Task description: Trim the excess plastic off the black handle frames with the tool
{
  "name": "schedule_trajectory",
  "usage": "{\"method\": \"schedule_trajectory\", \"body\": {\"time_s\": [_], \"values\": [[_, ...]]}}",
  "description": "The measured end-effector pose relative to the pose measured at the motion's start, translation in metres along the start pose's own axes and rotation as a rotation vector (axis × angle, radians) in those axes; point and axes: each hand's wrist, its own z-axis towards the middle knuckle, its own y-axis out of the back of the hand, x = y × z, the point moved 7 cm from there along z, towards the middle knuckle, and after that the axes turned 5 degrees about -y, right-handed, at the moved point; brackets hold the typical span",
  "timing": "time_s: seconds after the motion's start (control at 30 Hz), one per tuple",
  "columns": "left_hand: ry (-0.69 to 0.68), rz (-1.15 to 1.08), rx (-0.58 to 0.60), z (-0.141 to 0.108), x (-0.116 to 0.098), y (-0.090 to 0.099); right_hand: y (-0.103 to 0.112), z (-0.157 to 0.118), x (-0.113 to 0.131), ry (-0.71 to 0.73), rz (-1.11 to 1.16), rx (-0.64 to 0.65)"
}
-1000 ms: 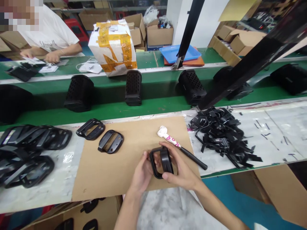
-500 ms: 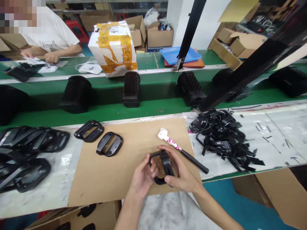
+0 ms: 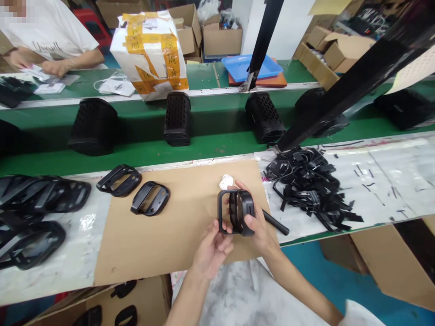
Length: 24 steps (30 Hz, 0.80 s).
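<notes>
Above the cardboard sheet (image 3: 163, 253), both hands hold a black plastic frame (image 3: 220, 210), a looped piece with a slotted side turned partly toward me. My right hand (image 3: 261, 228) grips its right side, thumb in front and fingers behind. At the lower left corner, my left hand (image 3: 212, 246) pinches the rim between thumb and fingers. Behind the right hand lies a hammer-like tool (image 3: 277, 223) with a black handle and a white-wrapped head; its middle is hidden. Two similar black frames (image 3: 119, 180) (image 3: 150, 198) lie at the sheet's upper left.
More black frames (image 3: 44, 244) are piled at left, and black strips and wire parts (image 3: 306, 185) at right. Black perforated housings (image 3: 177, 118) stand on the green belt (image 3: 142, 156). A slanted black post (image 3: 335, 102) crosses the right side. Opposite, a person (image 3: 57, 43) handles small items.
The frame has turned so its slotted side shows more, and it has risen slightly. My left hand has shifted to its lower corner. The whole view has shifted a little.
</notes>
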Motion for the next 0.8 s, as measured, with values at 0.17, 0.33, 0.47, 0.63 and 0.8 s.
{"method": "schedule_trajectory", "body": {"time_s": [0.17,0.33,0.47,0.63,0.8], "values": [[-0.052,-0.028,0.007,-0.003,-0.006,-0.002,-0.001,0.001,0.011,0.094,0.050,0.028],[-0.020,0.169,0.109,-0.003,-0.015,-0.002,0.001,0.005,0.026,0.144,0.033,0.135],[-0.176,0.371,0.122,0.002,-0.039,-0.005,-0.004,0.003,0.038,0.245,-0.236,0.198],[-0.282,0.411,-0.026,0.015,-0.073,-0.010,-0.016,-0.001,0.033,0.261,-0.644,0.245],[-0.581,0.599,-0.133,0.034,-0.129,-0.010,0.015,0.005,0.027,0.189,-0.802,0.048]]}}
